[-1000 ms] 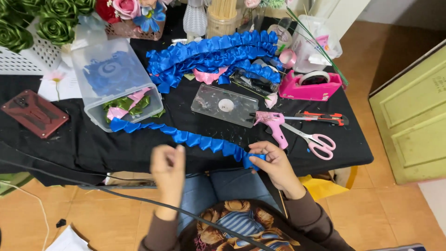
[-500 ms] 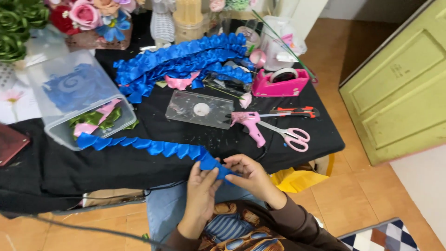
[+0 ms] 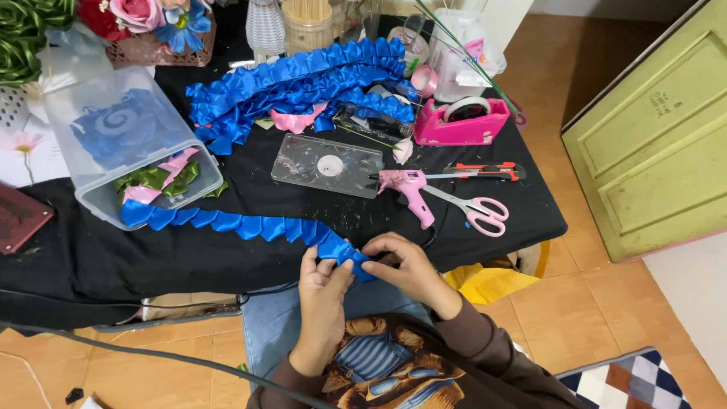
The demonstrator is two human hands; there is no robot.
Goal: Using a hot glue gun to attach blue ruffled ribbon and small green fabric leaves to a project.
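A long strip of folded blue ribbon (image 3: 235,223) runs across the black tablecloth (image 3: 113,257) from the clear plastic box to the table's front edge. My left hand (image 3: 322,288) pinches the strip's near end from below. My right hand (image 3: 405,265) grips the same end from the right, fingers curled over the last blue folds. Both hands meet at the table's front edge, above my lap.
A pile of finished blue pleated ribbon (image 3: 295,83) lies at the back. A clear plastic box (image 3: 125,140) with ribbon pieces lies tilted on the left. A pink glue gun (image 3: 409,189), pink scissors (image 3: 477,212), a cutter (image 3: 485,172), a clear plate (image 3: 327,164) and a pink tape dispenser (image 3: 462,125) sit right of centre.
My hands came together on the ribbon's near end after being apart a second ago. The view shifted toward the right.
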